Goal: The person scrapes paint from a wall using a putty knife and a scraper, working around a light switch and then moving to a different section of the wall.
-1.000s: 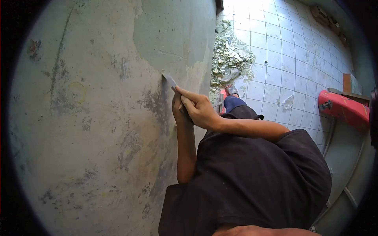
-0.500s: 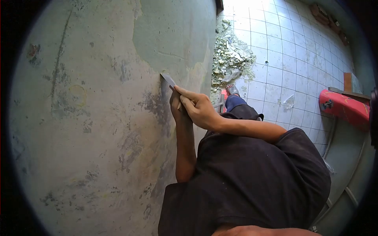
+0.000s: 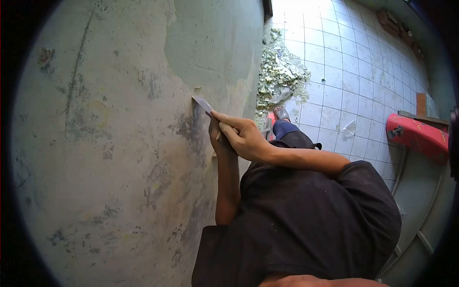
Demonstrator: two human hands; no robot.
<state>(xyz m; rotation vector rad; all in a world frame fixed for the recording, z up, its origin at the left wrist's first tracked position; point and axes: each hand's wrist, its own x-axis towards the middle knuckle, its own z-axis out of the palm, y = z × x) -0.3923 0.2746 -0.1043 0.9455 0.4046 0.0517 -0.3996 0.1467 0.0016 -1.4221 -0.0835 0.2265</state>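
My right hand [image 3: 248, 138] is closed around a scraper [image 3: 202, 104], its index finger stretched along the tool toward the thin metal blade. My left hand [image 3: 216, 128] grips the same tool from the wall side, partly hidden behind the right. Tilted, the blade meets the wall [image 3: 129, 158] at or very near its surface; exact contact cannot be told. Just past the blade's tip, a small loose flake [image 3: 198, 89] stands out at the edge of the green paint [image 3: 210, 43]. The bared wall around is pale, with dark smudges.
Broken paint chips [image 3: 282, 71] lie heaped along the wall's foot on the white tiled floor [image 3: 334, 71]. Clear plastic [image 3: 350, 128] lies on the tiles. A red object [image 3: 418, 136] with boards on it stands at the right. My foot [image 3: 281, 113] is beside the heap.
The blade has drawn back slightly from the green paint's edge, and the flake there now shows more clearly. Both hands keep their hold. The view has shifted a little.
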